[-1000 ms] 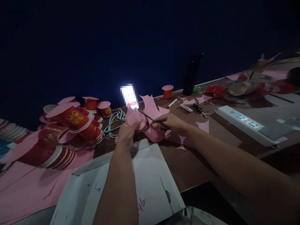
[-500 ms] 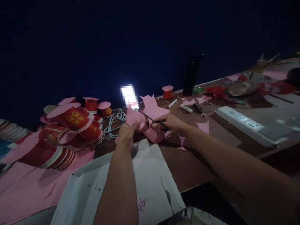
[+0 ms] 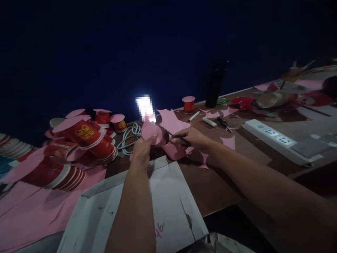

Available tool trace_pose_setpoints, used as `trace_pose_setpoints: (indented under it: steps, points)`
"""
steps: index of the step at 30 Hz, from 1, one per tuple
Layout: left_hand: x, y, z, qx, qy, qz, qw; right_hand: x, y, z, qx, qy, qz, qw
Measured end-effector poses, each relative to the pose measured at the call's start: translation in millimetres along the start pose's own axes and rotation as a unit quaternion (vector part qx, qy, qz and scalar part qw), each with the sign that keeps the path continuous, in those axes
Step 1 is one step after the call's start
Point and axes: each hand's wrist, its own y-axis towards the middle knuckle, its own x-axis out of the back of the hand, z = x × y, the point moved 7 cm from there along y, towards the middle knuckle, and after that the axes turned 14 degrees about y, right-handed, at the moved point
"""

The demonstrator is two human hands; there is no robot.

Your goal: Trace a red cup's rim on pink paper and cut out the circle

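My left hand (image 3: 142, 151) is closed on a paper cup (image 3: 165, 138) with a round pink paper piece (image 3: 152, 133) over its end. The thumb presses on the pink paper, and most of the cup is hidden behind it. In my right hand (image 3: 191, 138) are dark-handled scissors (image 3: 172, 135), their blades reaching left along the edge of the pink paper. Whether the blades are apart cannot be made out. A larger spiky pink paper offcut (image 3: 173, 121) lies on the table just behind, and more pink paper (image 3: 176, 151) lies under my right hand.
Red paper cups (image 3: 84, 133) with pink paper tops are heaped at left, beside a coiled cable (image 3: 130, 135). A bright screen (image 3: 144, 107) stands behind my hands. Rightward are a pen (image 3: 194, 116), a glue stick (image 3: 209, 122), keys (image 3: 223, 123), a dark bottle (image 3: 216, 84) and a power strip (image 3: 273, 140).
The cup and pink paper in my left hand have shifted slightly left and turned a little. My right hand with the scissors has barely moved.
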Motion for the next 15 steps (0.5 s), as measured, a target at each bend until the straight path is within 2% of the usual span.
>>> trace_pose_setpoints:
  steps: [7, 11, 15]
  points:
    - [-1.3, 0.4, -1.3, -0.001, -0.017, 0.003, 1.000, -0.1, 1.4, -2.2, 0.006, -0.006, 0.010, 1.000]
    - [1.7, 0.1, 0.7, 0.024, -0.019, -0.025, 0.999, -1.1, 1.2, -1.5, 0.008, 0.002, 0.008, 1.000]
    - [2.9, -1.4, 0.3, 0.030, -0.034, -0.032, 0.998, -0.1, 0.5, -6.4, -0.029, -0.001, -0.013, 0.999]
